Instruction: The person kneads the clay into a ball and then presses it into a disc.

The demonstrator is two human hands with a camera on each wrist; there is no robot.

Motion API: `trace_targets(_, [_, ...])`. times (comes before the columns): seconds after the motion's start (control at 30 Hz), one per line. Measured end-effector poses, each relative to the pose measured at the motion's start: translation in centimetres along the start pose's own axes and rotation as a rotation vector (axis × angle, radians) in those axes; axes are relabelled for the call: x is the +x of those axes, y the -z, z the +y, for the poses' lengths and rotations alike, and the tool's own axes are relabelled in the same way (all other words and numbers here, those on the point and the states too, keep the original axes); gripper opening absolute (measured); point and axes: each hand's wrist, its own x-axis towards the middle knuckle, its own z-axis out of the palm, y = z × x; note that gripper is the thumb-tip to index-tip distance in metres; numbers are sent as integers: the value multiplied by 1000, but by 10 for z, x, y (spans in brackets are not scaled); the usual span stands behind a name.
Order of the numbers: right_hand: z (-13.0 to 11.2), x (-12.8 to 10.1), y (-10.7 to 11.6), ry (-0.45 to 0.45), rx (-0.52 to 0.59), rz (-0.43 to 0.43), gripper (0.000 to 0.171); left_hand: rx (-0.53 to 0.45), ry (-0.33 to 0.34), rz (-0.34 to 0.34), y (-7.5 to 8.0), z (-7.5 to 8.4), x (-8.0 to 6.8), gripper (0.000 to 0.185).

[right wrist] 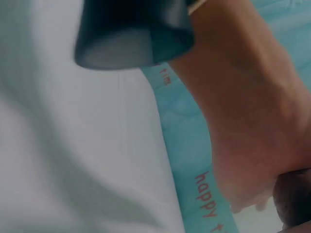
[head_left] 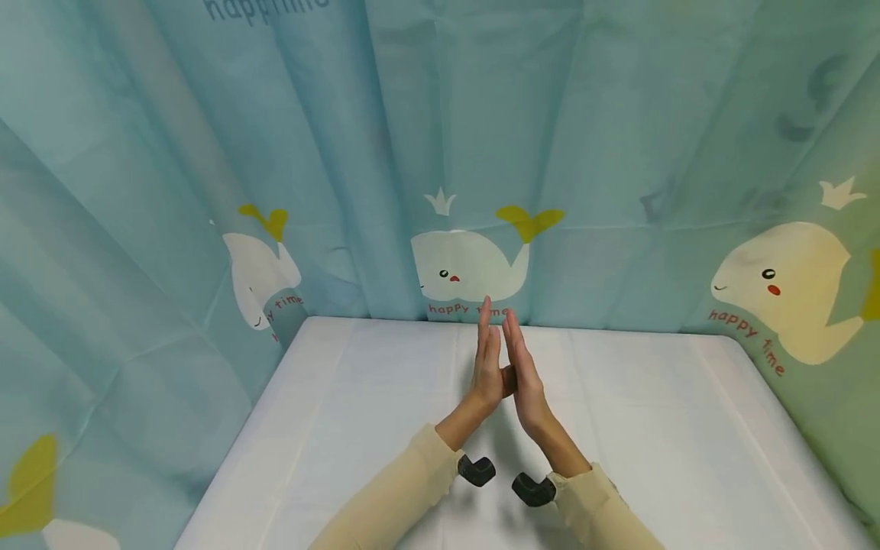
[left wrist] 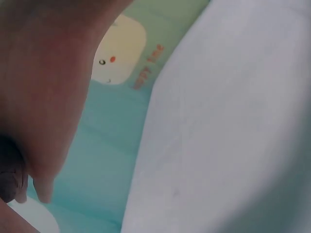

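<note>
My left hand [head_left: 486, 378] and right hand [head_left: 529, 393] stand upright in front of me, palms facing each other, above the white table [head_left: 385, 382]. Both sets of fingers are straight and point away toward the curtain, leaning together at the tips. Low between the palms sits a dark brown rounded shape [head_left: 509, 380]. It shows as a dark patch beside the left palm [left wrist: 43, 92] in the left wrist view and near the right palm [right wrist: 252, 145] in the right wrist view. Whether it is an object or shaded skin, I cannot tell.
A blue-green curtain [head_left: 481, 114] with printed whales surrounds the table's back and sides. Black wrist-worn devices stick out from the left cuff [head_left: 477, 470] and right cuff [head_left: 533, 490]. Both arms wear cream sleeves [head_left: 392, 496].
</note>
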Motion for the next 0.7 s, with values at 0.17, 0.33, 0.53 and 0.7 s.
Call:
trace_targets(0.17, [-2, 4, 6, -28, 24, 49, 61, 40, 0, -82, -8, 7, -12, 60])
trace_targets(0.33, [-4, 6, 17, -62, 53, 83, 63, 67, 25, -134, -13, 14, -23, 60])
trace_targets(0.53, [-2, 7, 16, -57, 51, 59, 63, 58, 13, -148, -11, 19, -19, 62])
trace_targets(0.7, [-1, 7, 4, -18, 62, -9, 65, 12, -35, -99, -5, 20, -3, 62])
